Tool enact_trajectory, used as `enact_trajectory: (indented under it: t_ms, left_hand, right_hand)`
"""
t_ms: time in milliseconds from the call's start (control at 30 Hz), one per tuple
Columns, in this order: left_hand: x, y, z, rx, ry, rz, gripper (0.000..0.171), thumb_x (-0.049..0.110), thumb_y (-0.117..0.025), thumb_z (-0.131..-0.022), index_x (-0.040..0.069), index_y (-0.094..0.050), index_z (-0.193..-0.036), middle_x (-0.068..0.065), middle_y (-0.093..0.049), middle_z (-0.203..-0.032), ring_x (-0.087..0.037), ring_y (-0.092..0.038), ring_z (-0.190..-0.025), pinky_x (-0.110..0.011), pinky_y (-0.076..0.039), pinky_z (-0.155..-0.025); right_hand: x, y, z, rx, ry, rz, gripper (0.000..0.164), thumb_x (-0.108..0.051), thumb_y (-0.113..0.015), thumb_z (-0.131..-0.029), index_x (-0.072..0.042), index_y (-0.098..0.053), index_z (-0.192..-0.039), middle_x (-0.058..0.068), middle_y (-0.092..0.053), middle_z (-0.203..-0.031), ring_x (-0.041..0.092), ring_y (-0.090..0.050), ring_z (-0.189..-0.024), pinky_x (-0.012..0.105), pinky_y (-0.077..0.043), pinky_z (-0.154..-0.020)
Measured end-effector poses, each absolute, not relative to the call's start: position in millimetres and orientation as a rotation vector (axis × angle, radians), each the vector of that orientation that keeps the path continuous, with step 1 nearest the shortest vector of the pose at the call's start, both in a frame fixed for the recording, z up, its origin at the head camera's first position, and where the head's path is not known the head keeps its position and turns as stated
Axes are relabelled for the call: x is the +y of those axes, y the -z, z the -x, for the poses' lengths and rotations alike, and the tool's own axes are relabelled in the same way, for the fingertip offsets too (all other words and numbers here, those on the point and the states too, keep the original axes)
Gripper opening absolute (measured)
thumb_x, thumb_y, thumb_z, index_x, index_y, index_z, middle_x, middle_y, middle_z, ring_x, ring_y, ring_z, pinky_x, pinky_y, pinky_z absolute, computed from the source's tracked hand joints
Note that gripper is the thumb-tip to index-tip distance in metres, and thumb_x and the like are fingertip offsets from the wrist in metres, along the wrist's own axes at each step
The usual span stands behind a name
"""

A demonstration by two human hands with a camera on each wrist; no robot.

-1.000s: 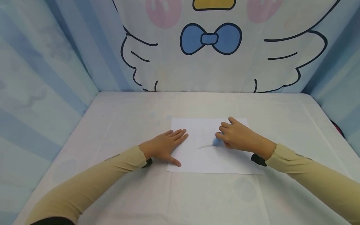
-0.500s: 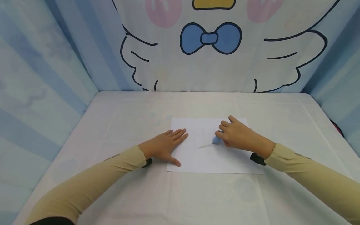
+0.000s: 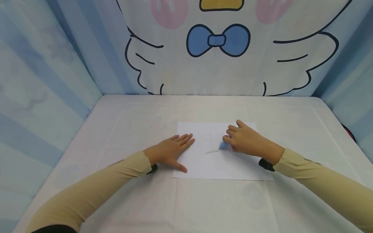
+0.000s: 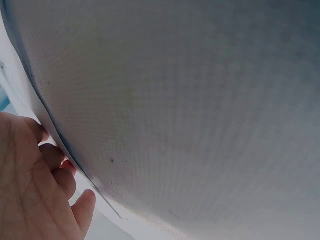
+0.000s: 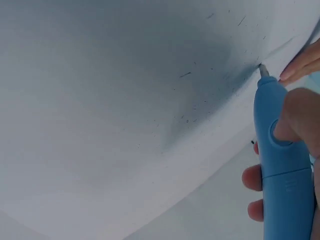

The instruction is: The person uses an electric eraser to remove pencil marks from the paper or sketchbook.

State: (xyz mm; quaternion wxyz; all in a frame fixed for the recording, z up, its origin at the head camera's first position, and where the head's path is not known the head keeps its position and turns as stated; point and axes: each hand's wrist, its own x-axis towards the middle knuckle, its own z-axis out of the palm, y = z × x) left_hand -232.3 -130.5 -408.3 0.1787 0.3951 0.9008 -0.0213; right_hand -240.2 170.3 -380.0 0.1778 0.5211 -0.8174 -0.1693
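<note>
My right hand (image 3: 249, 140) grips a blue electric eraser (image 5: 285, 165), its fingers wrapped round the body and its thumb (image 5: 287, 130) on the round button. The eraser's pale tip points down at a white paper sheet (image 3: 204, 168) and meets its surface at the end of a faint grey line (image 3: 211, 151). On the sheet's left edge rests my left hand (image 3: 171, 152), palm down with fingers spread. In the left wrist view, that hand (image 4: 35, 185) lies along the paper's edge. Dark crumbs (image 5: 186, 74) dot the sheet in the right wrist view.
A white cloth with faint round spots covers the table (image 3: 131, 116). Behind it hangs a curtain (image 3: 215, 74) printed with a cartoon figure and a blue bow tie. Blue-and-white curtains (image 3: 38, 81) close in both sides.
The eraser tip and right hand have shifted very slightly away from me over the paper. My left hand stays in place.
</note>
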Motion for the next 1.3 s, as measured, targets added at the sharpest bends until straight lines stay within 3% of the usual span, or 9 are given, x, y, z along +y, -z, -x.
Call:
enact_trajectory:
  t_ms: [1300]
  left_hand:
    - [-130.5,407.4,231.9,2.558,0.1,-1.09,0.113,0.077,-0.054,-0.073,0.016,-0.003,-0.152,-0.002,0.002,-0.16,-0.019,-0.003,-0.148,-0.041,-0.011,-0.12]
  right_hand:
    - [166.5,380.2,243.2,-2.293,0.462,-1.49,0.024,-0.021,-0.076,-0.073,-0.012,-0.056,-0.084,0.003,-0.062,-0.074,0.018,-0.051,-0.074,0.037,-0.04,-0.069]
